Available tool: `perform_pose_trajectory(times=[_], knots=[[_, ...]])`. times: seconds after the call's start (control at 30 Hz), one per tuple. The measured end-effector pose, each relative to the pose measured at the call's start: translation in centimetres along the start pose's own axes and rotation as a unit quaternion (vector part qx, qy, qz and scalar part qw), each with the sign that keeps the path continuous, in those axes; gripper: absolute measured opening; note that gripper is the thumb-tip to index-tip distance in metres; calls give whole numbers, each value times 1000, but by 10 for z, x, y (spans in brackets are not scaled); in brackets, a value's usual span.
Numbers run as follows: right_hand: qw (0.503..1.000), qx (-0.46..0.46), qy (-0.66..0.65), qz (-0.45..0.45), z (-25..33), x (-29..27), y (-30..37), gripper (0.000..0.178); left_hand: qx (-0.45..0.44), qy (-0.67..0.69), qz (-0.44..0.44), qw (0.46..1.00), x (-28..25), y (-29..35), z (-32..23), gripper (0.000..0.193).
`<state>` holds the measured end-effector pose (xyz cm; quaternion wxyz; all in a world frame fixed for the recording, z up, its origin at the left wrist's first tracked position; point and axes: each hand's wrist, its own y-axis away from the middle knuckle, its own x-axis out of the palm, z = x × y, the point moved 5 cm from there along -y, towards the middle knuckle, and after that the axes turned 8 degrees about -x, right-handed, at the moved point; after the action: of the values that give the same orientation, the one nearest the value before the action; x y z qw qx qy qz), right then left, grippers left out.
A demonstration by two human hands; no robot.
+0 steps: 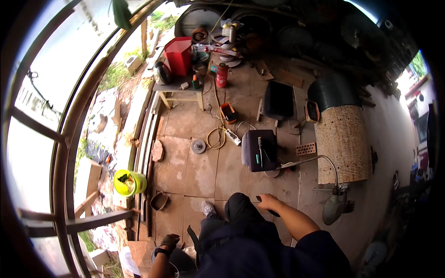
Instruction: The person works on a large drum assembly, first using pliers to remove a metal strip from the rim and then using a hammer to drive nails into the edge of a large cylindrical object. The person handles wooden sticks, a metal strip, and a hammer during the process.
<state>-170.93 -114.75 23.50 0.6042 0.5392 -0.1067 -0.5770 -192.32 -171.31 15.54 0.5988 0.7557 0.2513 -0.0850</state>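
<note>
My right hand [268, 202] is closed beside my right knee. A small dark piece shows at its fingers and another dark edge below it; what it holds I cannot make out. My left hand [170, 240], with a black band at the wrist, hangs low on the left beside a dark bucket [184, 262]. Its fingers are in shadow. Ahead of my right hand stands a black padded stool [251, 147]. On its seat lie a slim tool [260, 144] and a small green item [257, 158].
A gooseneck lamp [332, 211] stands at the right, before a perforated curved panel [343, 143]. A yellow-green bucket [137, 183] is at the left. Ahead lie a power strip [233, 137], a grey disc [198, 146] and an orange-black box [228, 113]. A low table [178, 87] bears a red box [177, 55].
</note>
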Motion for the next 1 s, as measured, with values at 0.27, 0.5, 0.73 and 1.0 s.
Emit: perform_pose_trajectory(times=[0.27,0.5,0.73,1.0], knots=[[993,53,-103,-34,-58,-38,-90,53,341,-420,-28,841,-98,-143,-243,20],[945,90,-301,-89,-74,-136,-107,55,245,-39,53,967,-109,-137,-511,18],[865,88,-490,-58,-84,-170,-121,66,306,-273,104,906,-129,-94,-785,20],[742,83,-651,-140,-92,-209,-188,46,283,-446,433,730,-109,-136,-968,28]])
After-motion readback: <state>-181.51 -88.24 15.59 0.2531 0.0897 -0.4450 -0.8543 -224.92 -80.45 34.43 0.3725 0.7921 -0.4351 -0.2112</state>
